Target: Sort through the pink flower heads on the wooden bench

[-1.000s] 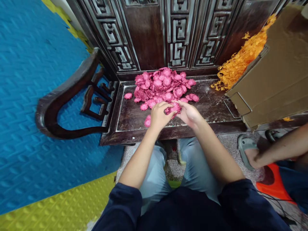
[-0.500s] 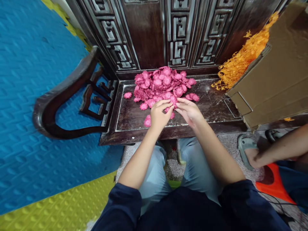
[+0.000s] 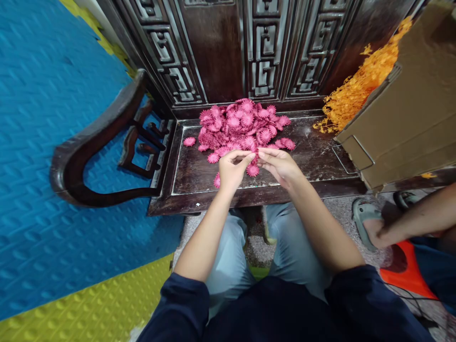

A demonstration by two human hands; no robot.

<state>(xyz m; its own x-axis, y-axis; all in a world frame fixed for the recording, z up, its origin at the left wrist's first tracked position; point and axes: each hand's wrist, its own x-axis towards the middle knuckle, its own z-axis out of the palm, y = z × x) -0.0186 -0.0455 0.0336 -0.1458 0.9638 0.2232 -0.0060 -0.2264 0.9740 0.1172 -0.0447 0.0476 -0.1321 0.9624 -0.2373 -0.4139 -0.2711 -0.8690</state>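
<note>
My left hand (image 3: 231, 170) and my right hand (image 3: 280, 167) meet over the wooden bench seat (image 3: 192, 175). Between their fingertips they pinch one pink flower head (image 3: 254, 150), turned nearly edge-on, its petals partly covered by the fingers. Just behind lies a heap of pink flower heads (image 3: 237, 122) with jagged petals. Another loose pink flower head (image 3: 252, 170) rests on the seat below the fingers. One more loose bloom (image 3: 217, 180) is half hidden behind my left hand, and a separate one (image 3: 189, 141) sits left of the heap.
A carved wooden backrest (image 3: 223, 57) rises behind the heap, and a curved armrest (image 3: 96, 137) bounds the left. At right, a cardboard box (image 3: 409, 104) with a wire loop (image 3: 352, 154) stands beside orange dried sprays (image 3: 356, 95). Another person's leg (image 3: 420, 216) is at far right.
The flower head between my hands has turned from facing the camera to nearly edge-on. My left hand has shifted slightly left, and the loose bloom below the fingers shows more fully.
</note>
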